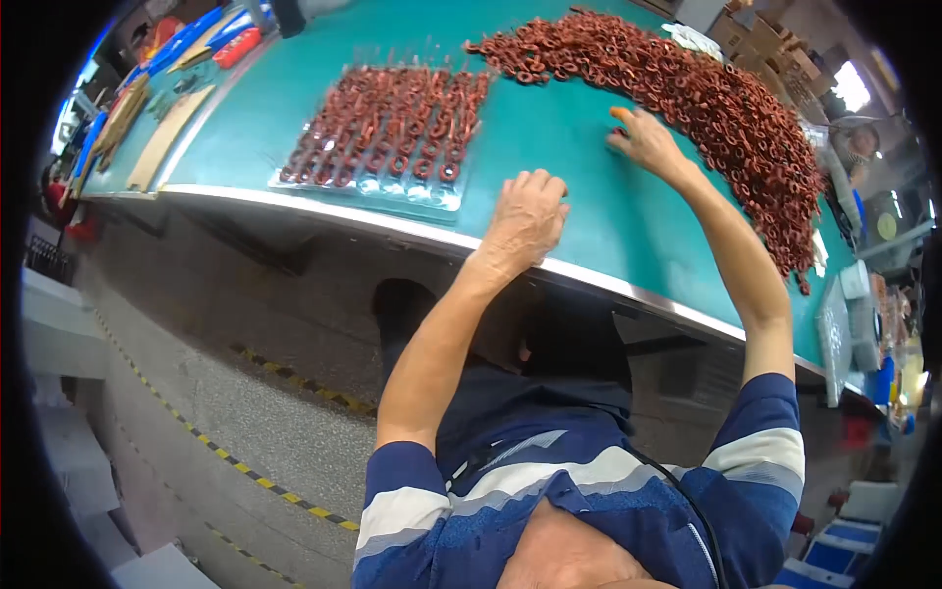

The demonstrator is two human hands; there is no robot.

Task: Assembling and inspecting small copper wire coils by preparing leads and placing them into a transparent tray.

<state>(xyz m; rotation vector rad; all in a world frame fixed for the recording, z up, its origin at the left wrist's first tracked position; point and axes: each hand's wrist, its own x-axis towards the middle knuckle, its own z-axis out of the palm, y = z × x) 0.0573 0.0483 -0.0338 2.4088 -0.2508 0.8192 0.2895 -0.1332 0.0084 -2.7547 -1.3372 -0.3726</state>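
- The right hand (643, 140) reaches out over the green table (549, 128), its fingertips close to the inner edge of the heap of copper-coloured coil rings (706, 103); an orange cap shows on one fingertip. The fingers are bent downward, but whether they pinch a ring cannot be told (the hand hides its own tips).
- The left hand (525, 218) rests near the table's front metal edge, fingers curled under loosely, holding nothing visible.
- The heap runs as a long curved band from the table's far middle around to the right edge, where it is cut off by clutter that is hard to make out.
- A clear plastic tray (388, 133) lies left of the hands, its long axis pointing away from the person; rows of the same rings fill its pockets.
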